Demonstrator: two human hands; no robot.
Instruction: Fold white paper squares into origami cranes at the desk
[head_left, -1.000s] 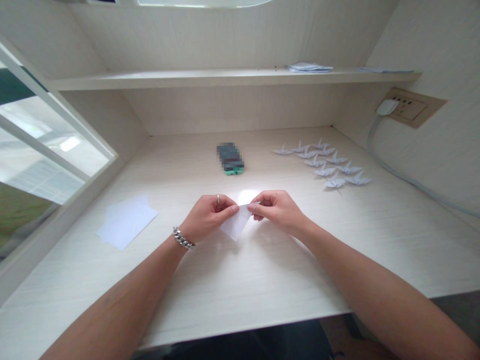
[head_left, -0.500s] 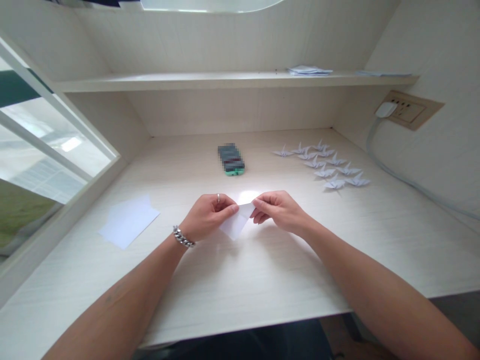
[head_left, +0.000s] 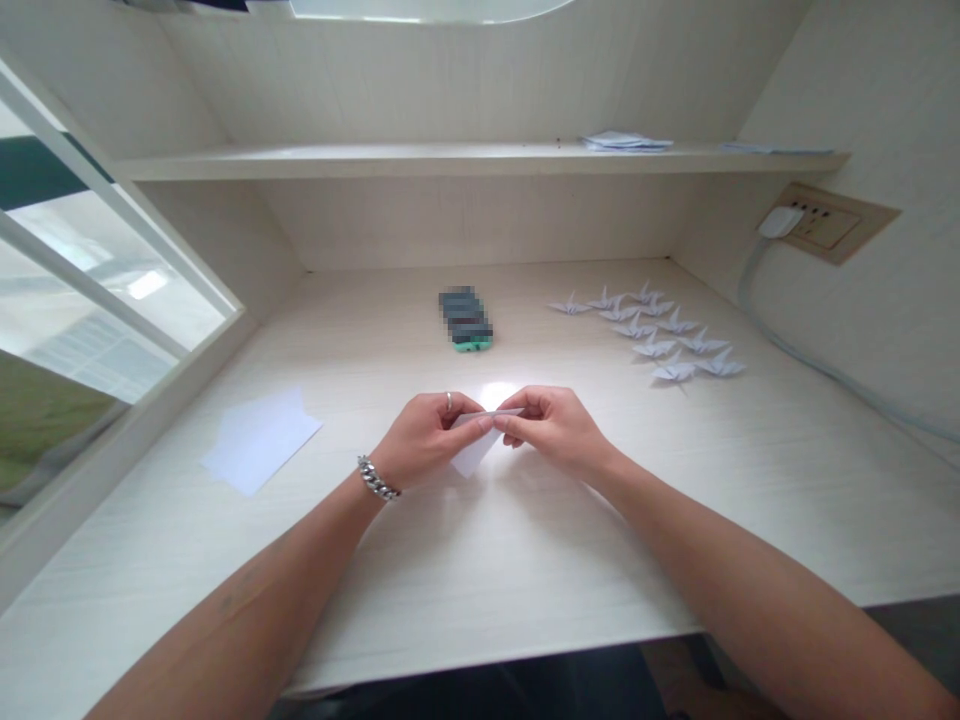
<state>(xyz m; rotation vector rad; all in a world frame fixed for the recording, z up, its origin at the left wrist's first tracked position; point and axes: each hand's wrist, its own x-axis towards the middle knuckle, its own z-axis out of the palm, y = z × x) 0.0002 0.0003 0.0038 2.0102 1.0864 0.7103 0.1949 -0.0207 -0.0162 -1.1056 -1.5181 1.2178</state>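
A small piece of folded white paper (head_left: 471, 459) is pinched between both hands just above the desk, its lower corner pointing down toward me. My left hand (head_left: 426, 436), with a ring and a chain bracelet, grips its upper left edge between thumb and fingers. On the other side, my right hand (head_left: 555, 428) pinches the upper edge, its thumb almost meeting the left one at the middle. The fingers cover much of the paper, so its exact folds are hidden.
Several white paper cranes (head_left: 654, 340) stand at the back right. A blurred dark phone-like object with a green end (head_left: 466, 320) lies behind my hands. Loose white sheets (head_left: 259, 440) rest at left. A plugged-in cable (head_left: 814, 365) trails along the right wall, below a shelf (head_left: 420, 163).
The hands have drawn closer together along the paper's top edge, the thumbs now nearly touching. Less of the paper shows below them.
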